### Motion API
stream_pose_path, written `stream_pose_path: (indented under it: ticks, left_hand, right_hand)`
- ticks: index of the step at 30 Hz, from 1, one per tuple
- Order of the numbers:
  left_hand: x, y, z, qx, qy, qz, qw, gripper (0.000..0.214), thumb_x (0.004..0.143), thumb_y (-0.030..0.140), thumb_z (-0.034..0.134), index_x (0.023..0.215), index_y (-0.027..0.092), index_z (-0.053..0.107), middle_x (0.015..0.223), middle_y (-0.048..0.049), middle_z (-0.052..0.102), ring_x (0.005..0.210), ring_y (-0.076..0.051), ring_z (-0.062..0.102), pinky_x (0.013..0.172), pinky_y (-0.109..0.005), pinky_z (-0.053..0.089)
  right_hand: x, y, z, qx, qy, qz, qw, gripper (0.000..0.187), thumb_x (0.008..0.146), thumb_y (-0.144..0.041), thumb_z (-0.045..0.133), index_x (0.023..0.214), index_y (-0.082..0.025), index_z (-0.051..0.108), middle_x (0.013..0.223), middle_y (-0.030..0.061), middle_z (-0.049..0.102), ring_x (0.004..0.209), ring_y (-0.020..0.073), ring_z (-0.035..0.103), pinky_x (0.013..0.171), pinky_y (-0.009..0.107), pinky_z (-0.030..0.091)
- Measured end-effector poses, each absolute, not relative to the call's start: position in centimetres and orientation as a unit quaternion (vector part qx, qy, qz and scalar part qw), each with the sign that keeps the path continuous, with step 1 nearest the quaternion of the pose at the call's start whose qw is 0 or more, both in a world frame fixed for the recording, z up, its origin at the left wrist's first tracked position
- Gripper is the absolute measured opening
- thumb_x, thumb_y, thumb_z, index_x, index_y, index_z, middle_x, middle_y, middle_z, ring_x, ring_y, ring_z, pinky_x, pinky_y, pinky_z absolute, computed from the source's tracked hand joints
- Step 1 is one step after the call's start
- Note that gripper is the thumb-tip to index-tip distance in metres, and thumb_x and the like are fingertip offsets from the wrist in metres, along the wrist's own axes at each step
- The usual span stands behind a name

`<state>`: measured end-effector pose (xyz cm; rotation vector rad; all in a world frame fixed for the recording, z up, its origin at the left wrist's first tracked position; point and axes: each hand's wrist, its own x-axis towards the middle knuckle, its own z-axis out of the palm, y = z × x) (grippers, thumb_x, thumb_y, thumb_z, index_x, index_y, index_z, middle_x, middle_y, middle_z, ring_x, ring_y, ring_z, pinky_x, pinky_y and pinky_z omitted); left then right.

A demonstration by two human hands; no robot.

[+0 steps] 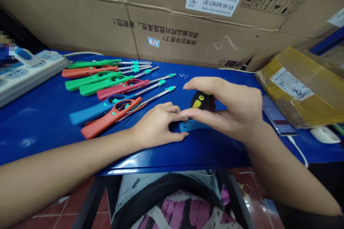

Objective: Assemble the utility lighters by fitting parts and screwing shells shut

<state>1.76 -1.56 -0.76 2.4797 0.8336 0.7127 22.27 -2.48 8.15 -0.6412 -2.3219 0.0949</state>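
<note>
Head view: on the blue counter point(40, 121), the left hand point(157, 123) has its grip pinched on a blue lighter point(195, 126), the right hand point(236, 111) grips a screwdriver point(200, 100) against it, and beyond, seven lighters point(120, 89) lie in a row, seemingly already dealt with.

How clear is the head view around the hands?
Head view: left hand and right hand sharp, evenly lit; soft glare on the blue table near its front edge; wide-angle lens bows the cardboard boxes; a pixelated patch masks the far left.
</note>
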Motion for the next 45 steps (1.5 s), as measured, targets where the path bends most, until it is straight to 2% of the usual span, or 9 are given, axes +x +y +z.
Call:
stream_pose_path:
  ticks: [5,10,15,19,22,29,35,40,45]
  left_hand:
    - [1.7,-1.6,-0.9,0.895,0.295,0.255,0.217,0.034,0.086,0.040,0.075,0.112,0.018,0.076,0.094,-0.0047,0.070,0.088,-0.021,0.063,0.084,-0.036,0.050]
    - [1.8,-1.6,-1.0,0.888,0.298,0.258,0.235,0.032,0.085,0.037,0.076,0.111,0.018,0.076,0.098,-0.0049,0.071,0.090,-0.021,0.063,0.086,-0.037,0.051]
    - [1.8,-1.6,-1.0,0.887,0.294,0.262,0.240,0.031,0.086,0.036,0.075,0.112,0.019,0.075,0.099,-0.0052,0.071,0.090,-0.021,0.063,0.085,-0.036,0.051]
    - [1.9,-1.6,-1.1,0.886,0.295,0.269,0.235,0.030,0.084,0.035,0.077,0.110,0.019,0.075,0.099,-0.0049,0.071,0.091,-0.021,0.064,0.085,-0.035,0.052]
    - [1.9,-1.6,-1.0,0.886,0.298,0.264,0.237,0.031,0.084,0.035,0.077,0.111,0.019,0.074,0.099,-0.0048,0.071,0.089,-0.021,0.063,0.083,-0.035,0.051]
    - [2.0,-1.6,-0.9,0.886,0.295,0.269,0.235,0.029,0.084,0.033,0.077,0.109,0.019,0.074,0.094,-0.0031,0.070,0.086,-0.020,0.061,0.079,-0.034,0.050]
    - [2.0,-1.6,-0.8,0.887,0.293,0.267,0.238,0.029,0.084,0.034,0.077,0.110,0.020,0.074,0.095,-0.0034,0.069,0.086,-0.020,0.062,0.079,-0.035,0.050]
    - [2.0,-1.5,-1.0,0.886,0.295,0.263,0.241,0.023,0.085,0.033,0.074,0.104,0.021,0.074,0.099,-0.0041,0.070,0.091,-0.022,0.064,0.081,-0.036,0.051]
    - [2.0,-1.6,-0.9,0.888,0.294,0.270,0.228,0.027,0.085,0.035,0.074,0.107,0.019,0.074,0.097,-0.0044,0.071,0.089,-0.022,0.064,0.080,-0.036,0.051]
  right_hand:
    - [23.0,-1.6,6.8,-0.257,-0.881,0.097,0.385,0.039,0.101,-0.032,0.050,0.140,-0.027,0.056,0.125,0.0071,0.072,0.106,0.0231,0.072,0.085,0.038,0.063]
    - [23.7,-0.2,5.2,-0.236,-0.833,0.064,0.496,0.028,0.090,-0.038,0.071,0.116,-0.027,0.072,0.099,0.0033,0.076,0.081,0.0197,0.073,0.074,0.033,0.062]
    - [23.9,0.3,4.7,-0.258,-0.830,0.211,0.447,0.043,0.103,-0.032,0.049,0.145,-0.027,0.052,0.119,0.0051,0.070,0.066,0.0106,0.067,0.058,0.025,0.059]
    - [23.8,0.4,4.5,-0.225,-0.827,0.063,0.512,0.038,0.088,-0.039,0.074,0.122,-0.024,0.065,0.109,0.0043,0.073,0.082,0.0165,0.070,0.074,0.030,0.062]
    - [23.6,0.0,4.6,-0.203,-0.848,0.051,0.486,0.040,0.099,-0.045,0.056,0.133,-0.023,0.059,0.115,0.0070,0.073,0.099,0.0221,0.072,0.090,0.040,0.061]
    - [23.2,-0.5,4.9,-0.159,-0.847,0.001,0.507,0.038,0.087,-0.025,0.075,0.123,-0.019,0.066,0.097,0.0026,0.076,0.070,0.0149,0.068,0.061,0.028,0.060]
    - [23.2,-0.9,5.1,-0.147,-0.877,0.080,0.450,0.049,0.098,-0.019,0.049,0.147,-0.018,0.047,0.149,0.0102,0.056,0.106,0.0201,0.072,0.084,0.034,0.063]
    - [22.9,-0.9,5.1,-0.151,-0.854,-0.045,0.496,0.040,0.083,-0.035,0.080,0.118,-0.021,0.066,0.081,-0.0021,0.074,0.064,0.0128,0.066,0.058,0.024,0.058]
    - [22.4,-0.8,4.9,-0.107,-0.865,0.024,0.490,0.040,0.097,-0.017,0.046,0.134,-0.018,0.058,0.126,0.0061,0.072,0.102,0.0181,0.072,0.083,0.035,0.063]
